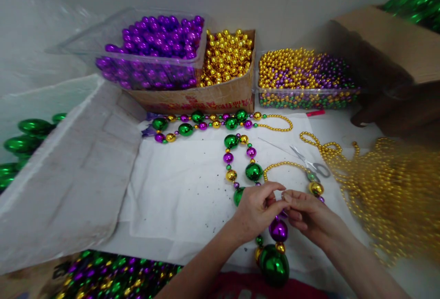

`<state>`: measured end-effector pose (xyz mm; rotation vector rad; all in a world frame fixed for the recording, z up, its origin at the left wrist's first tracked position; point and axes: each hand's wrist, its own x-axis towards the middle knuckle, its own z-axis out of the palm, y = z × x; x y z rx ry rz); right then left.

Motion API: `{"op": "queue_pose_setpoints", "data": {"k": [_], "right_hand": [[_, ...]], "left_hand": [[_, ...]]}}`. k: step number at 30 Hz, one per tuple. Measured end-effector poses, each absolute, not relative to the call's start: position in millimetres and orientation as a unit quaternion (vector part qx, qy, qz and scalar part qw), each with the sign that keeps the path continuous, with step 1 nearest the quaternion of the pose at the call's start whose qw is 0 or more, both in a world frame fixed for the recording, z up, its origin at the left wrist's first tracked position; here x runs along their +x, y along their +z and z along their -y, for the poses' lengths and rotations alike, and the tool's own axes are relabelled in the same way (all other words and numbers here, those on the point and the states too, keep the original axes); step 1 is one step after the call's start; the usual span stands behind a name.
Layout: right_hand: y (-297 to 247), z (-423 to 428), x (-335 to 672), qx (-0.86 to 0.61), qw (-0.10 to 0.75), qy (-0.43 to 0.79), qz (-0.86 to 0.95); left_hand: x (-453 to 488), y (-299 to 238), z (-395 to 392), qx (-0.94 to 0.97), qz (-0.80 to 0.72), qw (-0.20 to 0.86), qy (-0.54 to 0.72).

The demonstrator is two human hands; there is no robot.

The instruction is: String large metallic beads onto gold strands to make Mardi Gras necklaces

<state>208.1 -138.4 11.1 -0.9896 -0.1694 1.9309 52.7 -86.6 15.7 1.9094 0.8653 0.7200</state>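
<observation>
Both hands meet over the near part of a necklace of large green, purple and gold beads point(253, 171). My left hand point(256, 207) is closed, its thumb and forefinger curled at a thin pale thread point(282, 194). The thumb and forefinger of my right hand point(305, 212) pinch together at the same thread. Just below the fingers hang a purple bead point(278, 230) and a big green bead point(274, 266). A strand of small gold beads point(285, 163) curves behind the hands. Scissors point(309, 161) lie beyond the right hand. The fingers hide part of the thread.
Another necklace point(202, 125) lies across the white cloth point(165, 189). Behind stand a tub of purple beads point(165, 37), a carton of gold beads point(228, 56) and a bin of mixed beads point(292, 72). Gold bead strands point(388, 198) heap at right; a white box wall point(75, 166) stands left.
</observation>
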Motion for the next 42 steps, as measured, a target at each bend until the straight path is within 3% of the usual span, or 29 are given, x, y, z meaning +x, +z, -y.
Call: {"op": "queue_pose_setpoints", "data": {"k": [5,12,21,27,33,36,42], "right_hand": [[13.7,137.4,204.4,-0.442,0.479,0.751,0.102],[20.9,135.3,202.2,-0.443,0.474,0.755,0.099],[22.4,136.2,204.2,-0.523,0.492,0.672,0.182],[26.1,142.6,205.3,-0.620,0.511,0.449,0.391],[38.4,144.4,212.0,-0.611,0.474,0.213,0.597],[39.0,142.2,216.2,-0.627,0.464,0.237,0.580],[32.2,136.6,230.0,-0.611,0.459,0.457,0.454]], "left_hand": [[56.1,17.8,86.5,0.778,-0.344,0.419,0.317],[53.3,18.3,81.9,0.734,-0.408,0.476,0.261],[50.8,24.1,74.1,0.505,-0.395,0.741,0.198],[48.0,27.2,72.1,0.477,-0.370,0.773,0.193],[49.0,36.1,72.3,0.477,-0.374,0.771,0.196],[49.7,38.7,72.4,0.484,-0.372,0.767,0.195],[46.2,42.1,71.0,0.518,-0.375,0.748,0.175]]}}
